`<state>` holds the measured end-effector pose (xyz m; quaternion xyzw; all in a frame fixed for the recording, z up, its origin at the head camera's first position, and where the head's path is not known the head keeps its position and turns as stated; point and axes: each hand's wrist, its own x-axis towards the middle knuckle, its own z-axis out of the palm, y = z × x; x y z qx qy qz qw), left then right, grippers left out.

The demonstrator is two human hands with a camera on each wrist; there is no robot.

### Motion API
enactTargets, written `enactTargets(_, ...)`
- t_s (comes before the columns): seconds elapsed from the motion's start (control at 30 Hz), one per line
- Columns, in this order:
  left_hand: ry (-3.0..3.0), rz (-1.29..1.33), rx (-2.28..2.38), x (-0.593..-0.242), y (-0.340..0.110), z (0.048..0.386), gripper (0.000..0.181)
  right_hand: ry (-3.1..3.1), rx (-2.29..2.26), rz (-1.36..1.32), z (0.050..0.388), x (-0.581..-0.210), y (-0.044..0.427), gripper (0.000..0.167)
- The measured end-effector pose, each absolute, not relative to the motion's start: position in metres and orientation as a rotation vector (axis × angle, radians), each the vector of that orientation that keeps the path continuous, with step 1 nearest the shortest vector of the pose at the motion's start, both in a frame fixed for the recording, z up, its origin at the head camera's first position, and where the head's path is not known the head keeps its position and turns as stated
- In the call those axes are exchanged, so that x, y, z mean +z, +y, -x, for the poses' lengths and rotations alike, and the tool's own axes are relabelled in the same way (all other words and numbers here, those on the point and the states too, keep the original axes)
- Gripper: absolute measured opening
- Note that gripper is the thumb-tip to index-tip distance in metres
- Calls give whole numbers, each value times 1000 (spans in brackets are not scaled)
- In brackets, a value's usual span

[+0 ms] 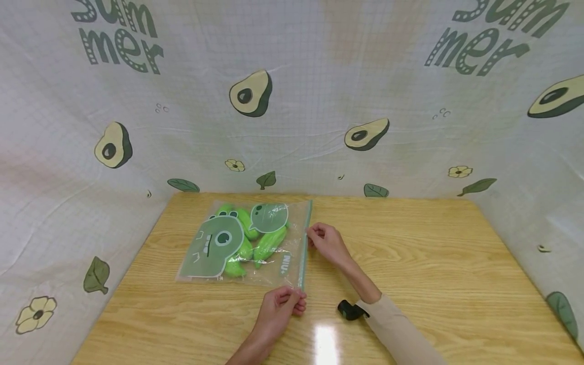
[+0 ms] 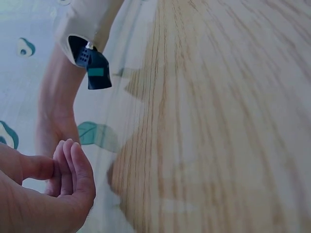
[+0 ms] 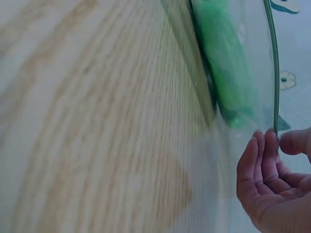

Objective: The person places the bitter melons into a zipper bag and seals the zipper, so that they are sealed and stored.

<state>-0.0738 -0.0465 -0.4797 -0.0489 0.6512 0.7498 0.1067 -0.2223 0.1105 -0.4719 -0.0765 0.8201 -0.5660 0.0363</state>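
Observation:
A clear zip bag (image 1: pixel 294 253) with a green cartoon monster print lies on the table, its green zip strip (image 1: pixel 308 215) on the right side. Inside it are several bright green, long vegetable-shaped pieces (image 1: pixel 270 246); one green piece (image 3: pixel 226 63) shows through the plastic in the right wrist view. My left hand (image 1: pixel 279 310) pinches the bag's near right corner, thumb against fingers. Farther up the same edge, my right hand (image 1: pixel 329 244) pinches the zip strip between thumb and fingertips. In the left wrist view, the left hand (image 2: pixel 53 189) hides whatever lies between its fingers.
The wooden table (image 1: pixel 410 253) extends to the right of the bag. Patterned cloth (image 1: pixel 310 101) with avocados and leaves hangs at the back and both sides. A small black camera (image 1: pixel 350 310) sits at the right sleeve.

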Motion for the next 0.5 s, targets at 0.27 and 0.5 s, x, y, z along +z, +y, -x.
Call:
enactTargets(0.27, 1925, 140, 2204, -479, -46, 73, 24, 2509, -1741, 238, 230, -472, 112, 22)
enactTargets(0.5, 1926, 133, 2213, -479, -46, 73, 26, 2513, -1744, 237, 238, -472, 112, 22)
